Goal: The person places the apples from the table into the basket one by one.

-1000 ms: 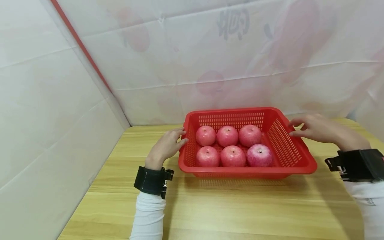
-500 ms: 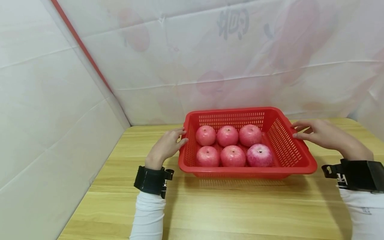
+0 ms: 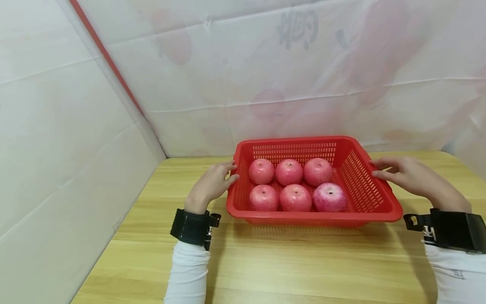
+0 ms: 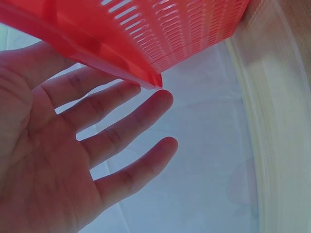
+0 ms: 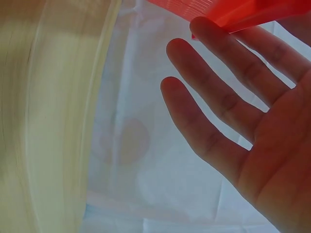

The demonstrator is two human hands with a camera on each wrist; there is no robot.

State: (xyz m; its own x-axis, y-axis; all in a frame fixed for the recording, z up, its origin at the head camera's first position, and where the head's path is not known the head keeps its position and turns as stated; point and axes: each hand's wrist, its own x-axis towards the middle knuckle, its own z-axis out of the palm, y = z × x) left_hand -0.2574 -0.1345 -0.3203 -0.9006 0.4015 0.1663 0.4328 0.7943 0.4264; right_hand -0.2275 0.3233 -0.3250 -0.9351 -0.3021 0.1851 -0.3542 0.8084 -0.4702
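Note:
A red plastic basket [image 3: 315, 216] with slotted sides holds two rows of apples [image 3: 295, 198]. The front right apple [image 3: 329, 197] is paler and more purple than the others. My left hand [image 3: 210, 183] rests on the basket's left rim with thumb and index finger. In the left wrist view, its fingers [image 4: 138, 128] extend spread apart beside the rim. On the right rim, my right hand [image 3: 411, 175] touches with thumb and index fingertips. The right wrist view shows its fingers [image 5: 201, 124] nearly straight, and the basket's edge [image 5: 252, 17] hides the thumb and index tips.
The basket stands on a light wooden table [image 3: 288, 266], close to its back edge. A pale patterned sheet [image 3: 228, 63] hangs behind it and another pale sheet [image 3: 68, 147] covers the left side. Black straps [image 3: 191, 228] with cameras circle both wrists.
My right hand has moved slightly down and along the basket's right rim, its fingertips on it. The left hand, the basket and the apples keep their places.

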